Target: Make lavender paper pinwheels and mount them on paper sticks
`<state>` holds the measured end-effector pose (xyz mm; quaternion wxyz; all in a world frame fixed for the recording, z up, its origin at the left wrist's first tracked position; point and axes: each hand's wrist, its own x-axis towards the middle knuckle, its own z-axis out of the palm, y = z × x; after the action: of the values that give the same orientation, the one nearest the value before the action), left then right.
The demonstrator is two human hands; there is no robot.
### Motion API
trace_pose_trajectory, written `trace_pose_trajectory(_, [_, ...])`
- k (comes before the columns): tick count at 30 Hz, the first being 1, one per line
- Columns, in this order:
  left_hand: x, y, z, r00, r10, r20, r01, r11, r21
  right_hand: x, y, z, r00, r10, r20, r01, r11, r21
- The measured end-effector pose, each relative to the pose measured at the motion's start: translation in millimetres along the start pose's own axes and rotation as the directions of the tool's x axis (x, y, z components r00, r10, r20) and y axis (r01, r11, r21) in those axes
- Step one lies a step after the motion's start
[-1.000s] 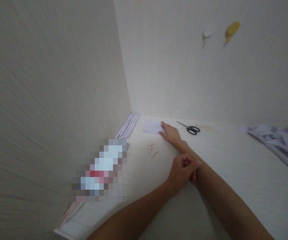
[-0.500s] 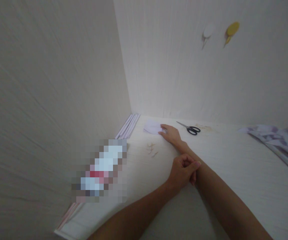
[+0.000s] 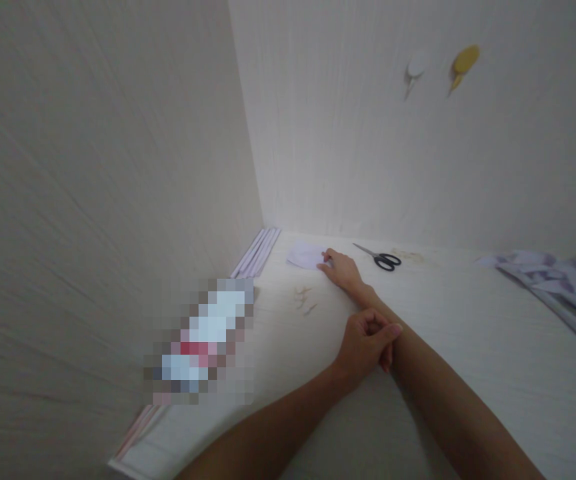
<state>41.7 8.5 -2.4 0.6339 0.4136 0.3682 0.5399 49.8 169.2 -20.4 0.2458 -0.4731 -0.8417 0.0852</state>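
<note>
My right hand (image 3: 343, 269) reaches far across the white table (image 3: 468, 333), and its curled fingertips pinch the near edge of a small white paper sheet (image 3: 305, 254) by the wall corner. My left hand (image 3: 365, 343) rests loosely curled against my right forearm with nothing visible in it. Black-handled scissors (image 3: 381, 257) lie just right of the right hand.
Small pale scraps (image 3: 304, 299) lie on the table near the paper. Thin white strips (image 3: 258, 252) run along the left wall. A patterned cloth (image 3: 563, 283) lies at the right edge. Two hooks, white (image 3: 415, 67) and yellow (image 3: 463, 61), hang on the back wall.
The right hand's fingers have curled from flat on the table into a pinch at the paper's edge. The left hand has stayed in place.
</note>
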Motion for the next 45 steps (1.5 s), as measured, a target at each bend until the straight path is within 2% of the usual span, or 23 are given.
trace_pose_trajectory(7, [-0.7, 2.1, 1.3, 1.0, -0.017, -0.008, 0.017, 1.0, 0.015, 3.6, 6.9, 7.3, 0.999, 0.032, -0.024, -0.029, 0.996, 0.09])
trace_pose_trajectory(15, [0.3, -0.3, 0.5, 1.0, -0.023, 0.014, 0.023, 1.0, 0.001, 7.9, 17.0, 13.8, 0.993, 0.07, -0.095, -0.04, 0.956, 0.292])
trace_pose_trajectory(20, [1.1, -3.2, -0.2, 0.999, -0.011, 0.045, 0.012, 1.0, -0.021, 9.7, 19.6, 14.3, 0.978, 0.124, -0.168, -0.036, 0.893, 0.449])
trace_pose_trajectory(26, [1.5, -4.2, -1.6, 0.999, -0.009, 0.051, 0.007, 0.999, 0.033, 8.7, 19.0, 5.9, 0.962, 0.192, -0.195, -0.024, 0.771, 0.636])
trace_pose_trajectory(31, [2.4, -6.6, -3.6, 0.999, 0.027, 0.021, -0.028, 0.999, 0.047, 0.0, 13.2, -12.9, 0.959, 0.23, -0.169, -0.025, 0.657, 0.753])
trace_pose_trajectory(35, [3.7, -5.6, -5.8, 0.998, 0.055, -0.008, -0.055, 0.998, 0.026, -19.7, 9.3, -36.7, 0.965, 0.242, -0.104, -0.054, 0.567, 0.822])
trace_pose_trajectory(41, [4.1, -0.3, -8.5, 0.996, 0.052, -0.071, -0.057, 0.996, -0.063, -75.7, 10.5, -85.4, 0.956, 0.294, -0.007, -0.123, 0.422, 0.898])
trace_pose_trajectory(45, [2.1, 0.0, -8.0, 0.996, 0.056, -0.07, -0.059, 0.997, -0.047, -114.7, 10.6, -112.8, 0.948, 0.315, 0.037, -0.147, 0.331, 0.932])
